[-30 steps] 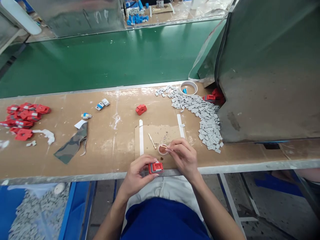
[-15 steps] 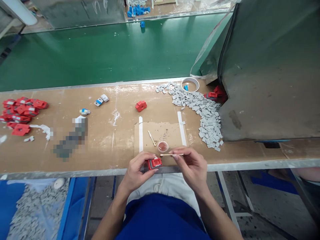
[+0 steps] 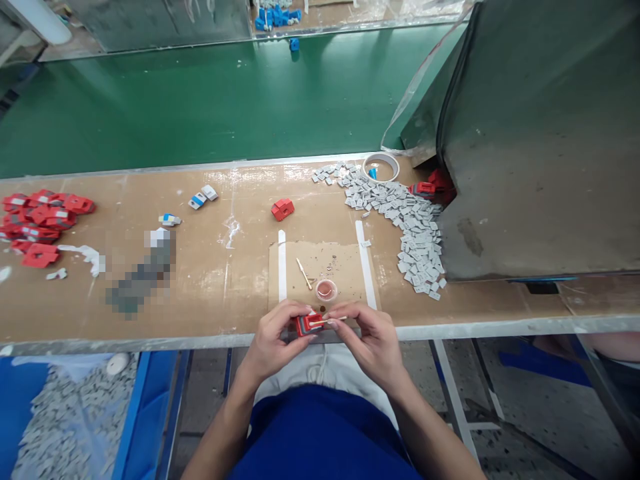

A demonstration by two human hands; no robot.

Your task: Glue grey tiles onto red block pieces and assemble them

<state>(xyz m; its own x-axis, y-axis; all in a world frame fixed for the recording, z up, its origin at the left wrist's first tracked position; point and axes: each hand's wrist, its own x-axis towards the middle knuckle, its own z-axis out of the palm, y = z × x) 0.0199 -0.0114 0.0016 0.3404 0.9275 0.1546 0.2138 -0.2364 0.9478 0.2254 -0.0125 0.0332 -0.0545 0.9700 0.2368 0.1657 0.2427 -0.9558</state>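
Observation:
My left hand [image 3: 278,331] is closed around a small red and grey plastic part [image 3: 306,325] near the table's front edge. Between the thumb and fingers of my right hand [image 3: 371,337] is a cotton swab [image 3: 330,321], its tip at the top of the red part. Just beyond my hands stands a small round cup [image 3: 327,290] with reddish liquid in it. A second cotton swab [image 3: 304,274] lies left of the cup, on a cardboard sheet [image 3: 320,250] taped down at both sides.
Loose grey pieces [image 3: 420,247] spread to the right, with a tape roll [image 3: 381,168] at their far end. One red part [image 3: 283,209] sits beyond the cardboard; a pile of red parts [image 3: 47,217] lies far left. A large metal box [image 3: 540,147] blocks the right; behind runs a green belt [image 3: 200,107].
My right hand has moved left and slightly down, bringing the swab's tip from beside the red part onto it. My left hand stays in place, holding the part.

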